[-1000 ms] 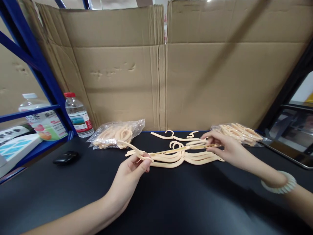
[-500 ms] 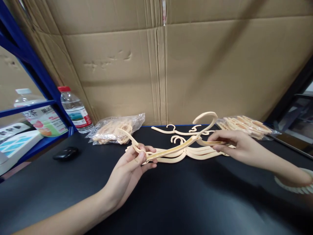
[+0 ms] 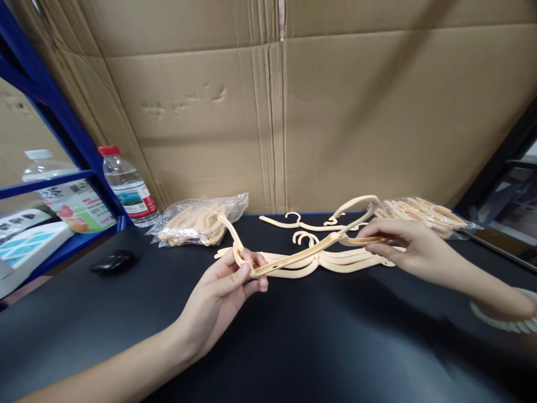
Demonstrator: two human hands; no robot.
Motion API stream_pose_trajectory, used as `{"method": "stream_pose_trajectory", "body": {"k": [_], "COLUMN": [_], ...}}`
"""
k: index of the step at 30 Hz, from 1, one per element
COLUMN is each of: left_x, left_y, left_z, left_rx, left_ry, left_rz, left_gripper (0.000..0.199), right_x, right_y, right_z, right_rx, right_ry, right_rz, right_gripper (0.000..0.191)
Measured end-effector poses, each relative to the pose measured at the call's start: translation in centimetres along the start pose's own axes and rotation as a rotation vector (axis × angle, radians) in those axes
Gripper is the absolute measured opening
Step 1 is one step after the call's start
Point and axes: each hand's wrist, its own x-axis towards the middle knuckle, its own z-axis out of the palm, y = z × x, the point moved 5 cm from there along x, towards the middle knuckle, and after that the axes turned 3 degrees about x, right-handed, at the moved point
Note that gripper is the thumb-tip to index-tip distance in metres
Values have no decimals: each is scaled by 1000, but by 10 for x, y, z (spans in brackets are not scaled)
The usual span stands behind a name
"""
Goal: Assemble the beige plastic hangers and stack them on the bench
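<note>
A beige plastic folding clothes hanger (image 3: 302,255) is held above the table between my two hands, its hook pointing up. My left hand (image 3: 229,282) pinches the left end, where a curved beige piece (image 3: 229,226) sticks up from between the fingers; how the two join there is covered by my fingers. My right hand (image 3: 396,240) grips the right arm from above, its fingers closed round it. Behind and below lies a stack of similar hangers (image 3: 293,272), arms side by side. Farther back, more hangers (image 3: 280,224) lie flat near the table's rear edge.
Clear plastic bags of beige parts lie at the back left (image 3: 193,224) and back right (image 3: 428,215). A black mouse (image 3: 112,261) and a red-capped water bottle (image 3: 130,187) stand left, by a blue shelf (image 3: 96,196). Cardboard (image 3: 201,129) walls the rear.
The curved piece in my left hand has turned, its tip now higher and farther right. The hanger's hook has shifted slightly right. Both hands keep their hold.
</note>
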Motion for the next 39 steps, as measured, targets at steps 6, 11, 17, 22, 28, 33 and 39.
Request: {"method": "stream_pose_trajectory", "body": {"k": [6,11,17,22,28,33,39], "left_x": [-1,-1,-1,-1,0,1,1], "left_y": [-1,0,0,0,0,0,-1], "left_z": [0,-2,-4,-4,-6,-9,-9], "left_rx": [-11,-40,-47,-48,-44,-40,-20], "left_ry": [3,30,54,89,125,197,226], "left_rz": [0,-5,-8,-3,4,-9,-21], "left_gripper": [7,6,9,9,9,9,14], "right_x": [0,-1,-1,0,0,0,-1], "right_y": [-5,-6,-8,-12,-14,-16,-20], "right_z": [0,0,0,2,2,4,7], "right_rx": [-18,-46,-63,-45,-36,-49,-57], "right_ry": [52,70,85,67,67,50,52], "right_rz": [-51,-54,-66,-42,-22,-41,-46], "right_gripper": [13,12,11,14,15,13,13]}}
